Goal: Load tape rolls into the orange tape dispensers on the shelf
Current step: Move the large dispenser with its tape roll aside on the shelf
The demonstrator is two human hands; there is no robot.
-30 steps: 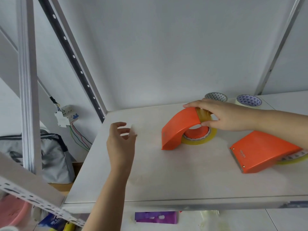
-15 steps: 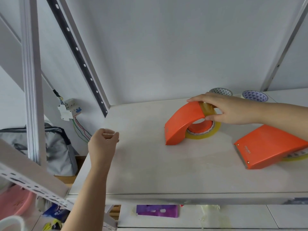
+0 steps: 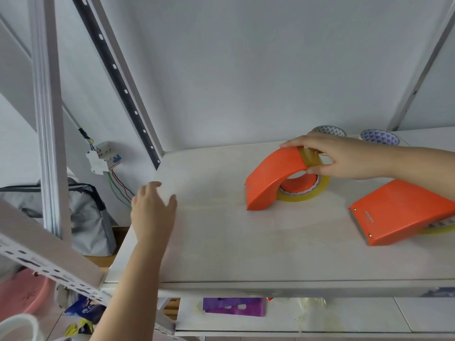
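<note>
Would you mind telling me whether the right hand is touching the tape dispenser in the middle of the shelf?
Touching: the head view shows the right hand gripping the tape dispenser's top end.

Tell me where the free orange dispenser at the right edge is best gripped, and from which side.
Judging by its pose, grip the right-hand dispenser across its broad curved shell, coming from above. It lies free on the shelf, arched back up, and the metal cutting edge faces left, so that end is best avoided.
</note>
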